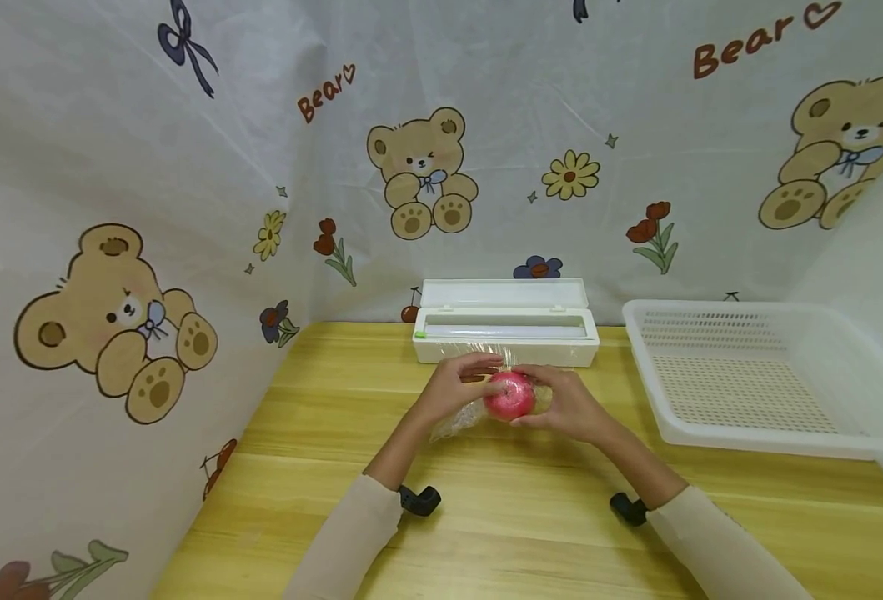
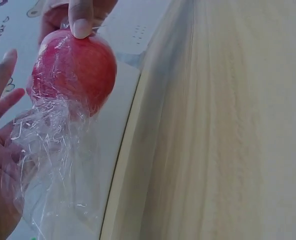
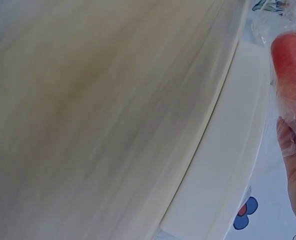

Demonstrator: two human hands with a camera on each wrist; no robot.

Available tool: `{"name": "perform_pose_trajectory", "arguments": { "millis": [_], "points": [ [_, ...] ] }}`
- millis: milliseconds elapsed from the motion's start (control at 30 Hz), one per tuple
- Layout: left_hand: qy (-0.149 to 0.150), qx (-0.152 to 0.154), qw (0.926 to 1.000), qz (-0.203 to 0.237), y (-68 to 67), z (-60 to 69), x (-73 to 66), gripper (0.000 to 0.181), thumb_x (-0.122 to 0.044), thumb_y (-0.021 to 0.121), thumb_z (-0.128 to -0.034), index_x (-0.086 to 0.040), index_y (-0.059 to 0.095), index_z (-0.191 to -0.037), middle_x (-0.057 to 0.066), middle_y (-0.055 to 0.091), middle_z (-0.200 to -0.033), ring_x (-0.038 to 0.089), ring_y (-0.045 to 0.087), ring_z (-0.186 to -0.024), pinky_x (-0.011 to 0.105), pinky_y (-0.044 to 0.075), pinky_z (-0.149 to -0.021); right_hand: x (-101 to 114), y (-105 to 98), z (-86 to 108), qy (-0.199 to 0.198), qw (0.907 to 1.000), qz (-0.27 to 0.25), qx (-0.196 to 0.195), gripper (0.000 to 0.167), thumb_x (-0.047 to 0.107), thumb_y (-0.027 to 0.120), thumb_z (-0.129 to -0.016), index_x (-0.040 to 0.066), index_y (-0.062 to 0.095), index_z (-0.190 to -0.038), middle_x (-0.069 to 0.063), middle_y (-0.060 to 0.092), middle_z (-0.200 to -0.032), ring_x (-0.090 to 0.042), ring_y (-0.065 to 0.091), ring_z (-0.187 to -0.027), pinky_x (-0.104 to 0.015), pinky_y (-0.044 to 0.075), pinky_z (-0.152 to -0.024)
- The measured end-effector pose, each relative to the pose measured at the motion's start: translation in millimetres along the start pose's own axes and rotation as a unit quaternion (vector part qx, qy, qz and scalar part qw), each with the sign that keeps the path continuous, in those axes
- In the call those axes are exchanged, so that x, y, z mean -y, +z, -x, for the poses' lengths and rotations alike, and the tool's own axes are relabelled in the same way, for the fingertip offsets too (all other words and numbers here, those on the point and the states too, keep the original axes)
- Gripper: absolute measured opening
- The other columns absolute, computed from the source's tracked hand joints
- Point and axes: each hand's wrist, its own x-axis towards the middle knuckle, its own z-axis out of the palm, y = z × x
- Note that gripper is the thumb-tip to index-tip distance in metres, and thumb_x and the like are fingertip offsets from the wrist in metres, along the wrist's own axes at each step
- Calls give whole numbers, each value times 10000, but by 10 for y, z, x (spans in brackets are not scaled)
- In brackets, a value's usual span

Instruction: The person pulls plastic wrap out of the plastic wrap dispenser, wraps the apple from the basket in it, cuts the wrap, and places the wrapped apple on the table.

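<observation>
A red apple [image 1: 510, 397] is loosely wrapped in clear cling film [image 2: 58, 150] and held just above the table. My right hand [image 1: 572, 404] grips it from the right, its thumb pressing the wrapped skin in the left wrist view. To the apple's left is my left hand [image 1: 452, 387], fingers extended and apart from the fruit; loose film hangs against its palm [image 2: 3, 185]. In the right wrist view the apple [image 3: 292, 75] shows only partly at the edge. Behind both hands stands a white cling film dispenser box [image 1: 504, 350], lid up, a roll inside.
A white plastic basket [image 1: 666, 421] with a perforated bottom sits to the right on the wooden table [image 1: 516, 517]. A bear-printed cloth [image 1: 501, 108] hangs behind and at the left. Black devices [image 1: 420, 502] are worn at both wrists.
</observation>
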Motion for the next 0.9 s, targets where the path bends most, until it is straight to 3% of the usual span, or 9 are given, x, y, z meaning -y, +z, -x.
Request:
{"name": "perform_pose_trajectory", "arguments": {
  "millis": [133, 233, 367, 567, 900],
  "points": [
    [663, 149, 9967, -448, -21, 34, -13, 536, -255, 869, -826, -162, 684, -1320, -43, 669, -1327, 132, 601, -1244, 460, 543, -991, -22, -13, -4, 169, 9998, -78, 27, 809, 348, 974, -664, 40, 632, -1329, -118, 686, -1284, -308, 680, -1120, -507, 568, -930],
    [1076, 309, 9910, -736, -12, 47, -10, 592, -249, 905, -774, -175, 688, -1320, -36, 651, -1358, 131, 561, -1296, 404, 527, -1019, -34, -31, -10, 375, 9991, -181, 50, 796, 380, 967, -668, 53, 640, -1316, -92, 693, -1269, -296, 680, -1118, -492, 572, -928],
    [1402, 383, 9845, -983, 17, 53, -29, 597, -252, 910, -763, -159, 694, -1312, 3, 622, -1398, 155, 527, -1340, 318, 483, -1063, -32, -54, -16, 569, 9980, -225, 134, 787, 382, 953, -690, 55, 631, -1330, -86, 683, -1290, -297, 668, -1152, -481, 565, -946],
    [1670, 448, 9760, -1325, 61, 34, -44, 598, -217, 917, -757, -133, 696, -1306, 43, 613, -1388, 173, 540, -1323, 266, 483, -1046, -10, -68, -10, 682, 9972, -264, 178, 780, 385, 941, -708, 35, 631, -1332, -101, 677, -1299, -309, 643, -1193, -486, 552, -969],
    [1630, 614, 9701, -1691, 108, 50, -57, 708, -238, 928, -745, -132, 630, -1379, 42, 553, -1438, 189, 487, -1368, 266, 476, -1050, -10, -62, 4, 761, 9964, -356, 109, 772, 438, 932, -705, 49, 656, -1311, -90, 691, -1274, -310, 652, -1174, -487, 565, -945]
  ]
}}
